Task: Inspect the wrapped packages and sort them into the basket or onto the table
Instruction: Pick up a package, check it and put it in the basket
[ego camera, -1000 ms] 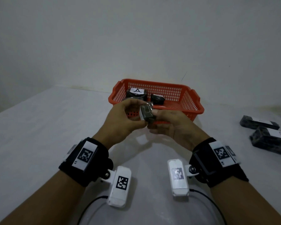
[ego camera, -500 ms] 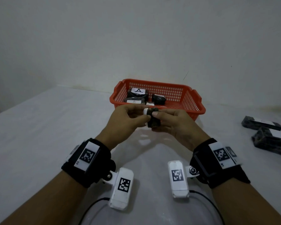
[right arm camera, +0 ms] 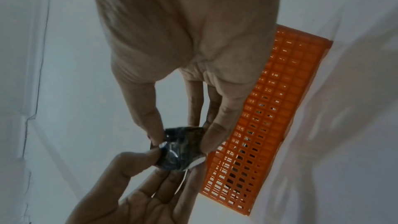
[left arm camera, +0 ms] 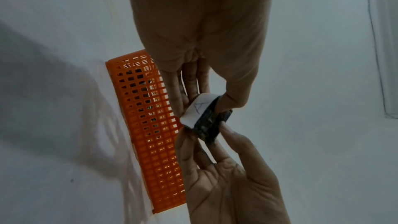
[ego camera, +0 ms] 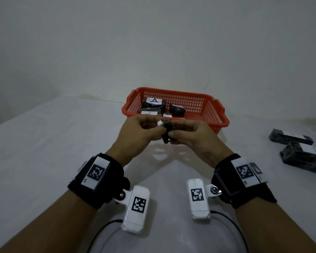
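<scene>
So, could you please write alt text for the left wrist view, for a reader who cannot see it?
Two hands pinch a small dark wrapped package between their fingertips, the left hand from above and the right hand from below. Its white label shows a hand-drawn A. Behind it stands an orange basket on a white table.

Black wristbands (ego camera: pixel 98 179) carry printed markers, white camera units (ego camera: pixel 136 209) trail black cables (ego camera: pixel 102 232).
</scene>
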